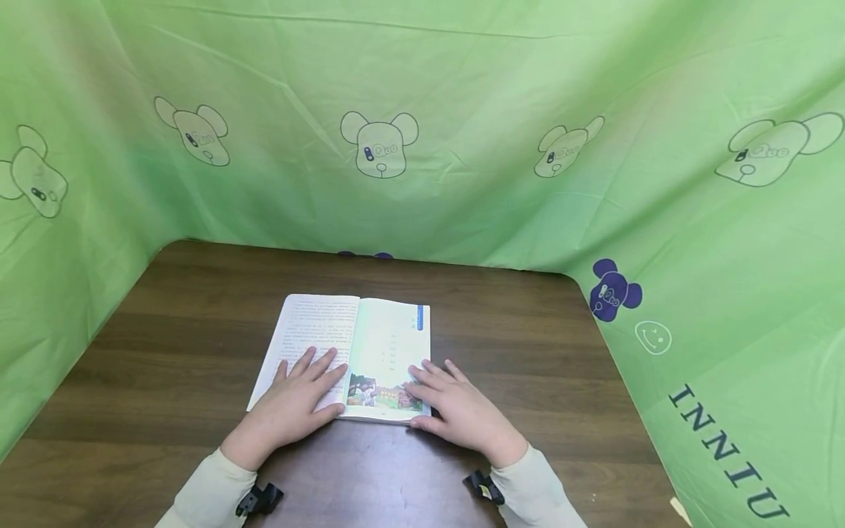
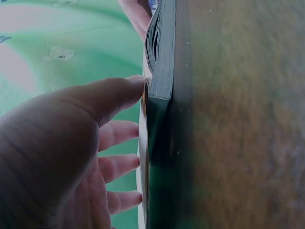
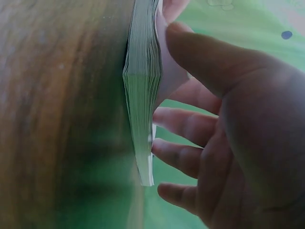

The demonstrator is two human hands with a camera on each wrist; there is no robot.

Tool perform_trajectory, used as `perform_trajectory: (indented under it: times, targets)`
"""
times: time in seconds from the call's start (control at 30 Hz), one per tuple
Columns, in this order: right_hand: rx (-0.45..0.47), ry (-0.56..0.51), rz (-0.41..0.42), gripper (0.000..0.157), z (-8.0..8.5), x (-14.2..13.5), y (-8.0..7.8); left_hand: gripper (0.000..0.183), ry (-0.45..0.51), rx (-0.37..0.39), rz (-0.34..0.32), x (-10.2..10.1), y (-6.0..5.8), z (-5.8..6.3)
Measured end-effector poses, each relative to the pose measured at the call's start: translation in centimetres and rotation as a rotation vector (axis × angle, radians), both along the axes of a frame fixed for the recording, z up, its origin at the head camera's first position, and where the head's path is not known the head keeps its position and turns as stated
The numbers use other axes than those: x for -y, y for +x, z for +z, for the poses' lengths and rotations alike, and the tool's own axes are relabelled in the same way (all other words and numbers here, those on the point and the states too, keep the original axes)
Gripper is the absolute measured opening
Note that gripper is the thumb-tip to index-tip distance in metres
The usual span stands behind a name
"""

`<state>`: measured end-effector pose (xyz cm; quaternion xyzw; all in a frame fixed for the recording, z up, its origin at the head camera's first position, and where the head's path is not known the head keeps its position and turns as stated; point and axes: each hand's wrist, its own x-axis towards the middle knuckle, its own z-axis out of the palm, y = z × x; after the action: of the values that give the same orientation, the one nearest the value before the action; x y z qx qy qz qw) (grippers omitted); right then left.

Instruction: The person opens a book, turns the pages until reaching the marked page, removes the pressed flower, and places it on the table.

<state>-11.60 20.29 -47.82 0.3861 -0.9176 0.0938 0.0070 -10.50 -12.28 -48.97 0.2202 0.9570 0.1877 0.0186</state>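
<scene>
An open book [image 1: 389, 345] lies on the brown table, text on its left page and a coloured picture at the foot of its right page. My left hand [image 1: 300, 400] rests with spread fingers on the left page, its thumb by the lower edge near the fold. Over the right page's lower outer edge lies my right hand [image 1: 455, 403], fingers spread, with the thumb at the bottom corner. The right wrist view shows the thick page block [image 3: 142, 95] and a top page curving up a little near the thumb. In the left wrist view the thumb touches the page edge [image 2: 144, 102].
The wooden table [image 1: 528, 352] extends around the book on all sides. A green curtain [image 1: 462, 191] with printed bear heads and letters hangs behind the table and along both sides. Dark wrist devices [image 1: 260, 500] sit at both sleeve cuffs.
</scene>
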Motion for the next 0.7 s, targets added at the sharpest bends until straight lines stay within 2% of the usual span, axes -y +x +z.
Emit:
perform_trajectory:
  times: [0.17, 0.23, 0.43, 0.53, 0.7]
  targets:
    - [-0.081, 0.017, 0.06, 0.037, 0.36, -0.06, -0.05, 0.066, -0.029, -0.056, 0.01, -0.2, -0.09, 0.03]
    - [-0.107, 0.029, 0.082, 0.032, 0.4, -0.07, -0.1, 0.065, -0.036, -0.088, -0.006, -0.26, -0.17, 0.01]
    - [-0.155, 0.054, 0.107, 0.026, 0.41, -0.03, -0.19, 0.048, -0.006, -0.148, -0.147, -0.49, -0.37, 0.05]
    - [-0.16, 0.034, 0.106, 0.022, 0.47, 0.01, -0.16, 0.042, -0.003, -0.149, -0.194, -0.61, -0.36, -0.01]
    - [-0.15, -0.031, 0.093, 0.02, 0.75, 0.13, -0.07, 0.041, 0.006, -0.106, -0.189, -0.79, -0.12, -0.1]
